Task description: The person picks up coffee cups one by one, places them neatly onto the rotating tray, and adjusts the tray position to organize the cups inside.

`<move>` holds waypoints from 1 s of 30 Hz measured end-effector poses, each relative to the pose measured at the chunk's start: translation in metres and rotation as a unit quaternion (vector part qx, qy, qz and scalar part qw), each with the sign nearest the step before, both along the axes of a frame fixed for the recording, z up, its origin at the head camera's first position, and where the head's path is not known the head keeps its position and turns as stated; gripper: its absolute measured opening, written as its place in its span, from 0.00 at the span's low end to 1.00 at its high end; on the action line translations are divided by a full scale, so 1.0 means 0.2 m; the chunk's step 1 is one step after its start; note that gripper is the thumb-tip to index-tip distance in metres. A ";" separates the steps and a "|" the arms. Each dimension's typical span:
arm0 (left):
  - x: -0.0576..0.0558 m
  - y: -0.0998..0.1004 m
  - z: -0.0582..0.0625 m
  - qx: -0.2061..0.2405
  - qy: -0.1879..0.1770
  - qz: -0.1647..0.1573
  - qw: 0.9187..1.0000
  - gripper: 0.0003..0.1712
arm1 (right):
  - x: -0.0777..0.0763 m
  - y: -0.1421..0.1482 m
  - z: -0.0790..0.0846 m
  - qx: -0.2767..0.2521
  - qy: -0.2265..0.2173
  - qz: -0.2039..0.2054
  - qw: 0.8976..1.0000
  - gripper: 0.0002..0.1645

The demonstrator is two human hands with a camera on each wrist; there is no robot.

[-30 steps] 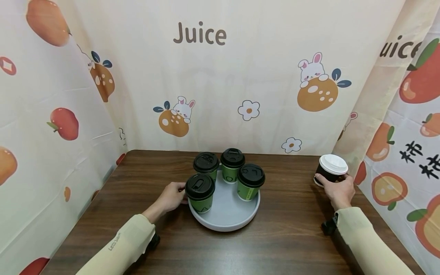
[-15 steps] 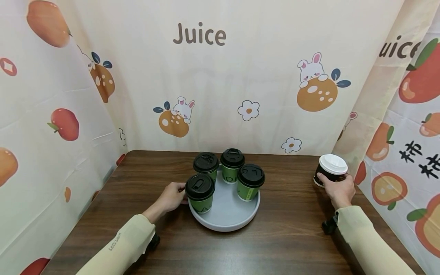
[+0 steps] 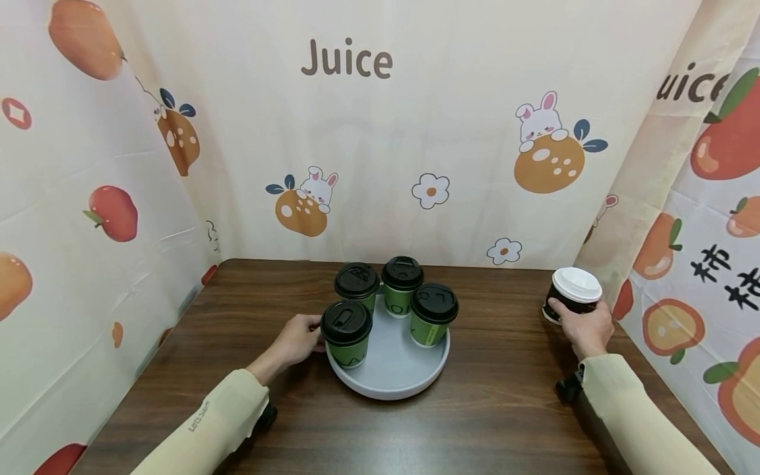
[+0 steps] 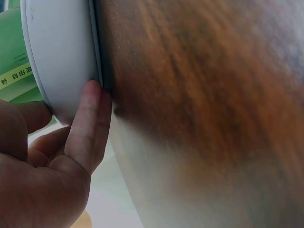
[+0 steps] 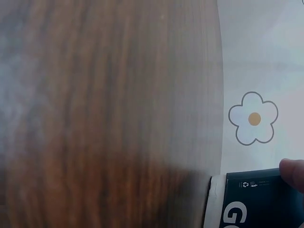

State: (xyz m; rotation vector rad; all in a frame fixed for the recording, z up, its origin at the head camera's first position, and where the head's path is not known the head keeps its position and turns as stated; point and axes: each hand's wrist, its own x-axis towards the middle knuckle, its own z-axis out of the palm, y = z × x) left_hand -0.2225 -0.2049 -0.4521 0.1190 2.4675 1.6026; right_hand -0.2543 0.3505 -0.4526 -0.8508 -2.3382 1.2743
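At the left edge of a round grey tray (image 3: 386, 386), my left hand (image 3: 295, 340) grips the rim. In the left wrist view, its thumb is at the rim and its fingers (image 4: 85, 123) lie against the outer side. Several green paper cups with black lids stand upright on the tray, among them a front-left cup (image 3: 349, 349), a right cup (image 3: 427, 330) and a back cup (image 3: 396, 300). Far to the right, my right hand (image 3: 584, 330) holds a black paper cup (image 3: 564, 300) with a white lid (image 3: 576, 284). The right wrist view catches only part of that cup and a fingertip.
The brown wooden table (image 3: 487, 409) extends around the tray. A printed cloth (image 3: 380, 145) hangs along the back edge, and more cloth lines the left and right sides. The black cup stands close to the right-hand cloth (image 3: 671, 316).
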 end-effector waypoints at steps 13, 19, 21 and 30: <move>0.00 0.00 0.01 0.004 0.000 -0.003 1.000 0.18 | 0.04 -0.03 0.02 0.005 0.001 -0.001 1.000 0.63; 0.00 0.00 0.01 0.006 0.000 -0.004 1.000 0.18 | 0.05 -0.05 0.04 0.012 0.004 0.007 1.000 0.63; 0.00 0.00 0.01 0.006 0.002 -0.003 1.000 0.17 | 0.05 -0.06 0.04 0.017 0.003 0.011 1.000 0.63; 0.01 0.00 0.01 0.000 0.005 -0.002 1.000 0.17 | 0.10 -0.12 0.07 0.024 0.006 0.021 0.999 0.63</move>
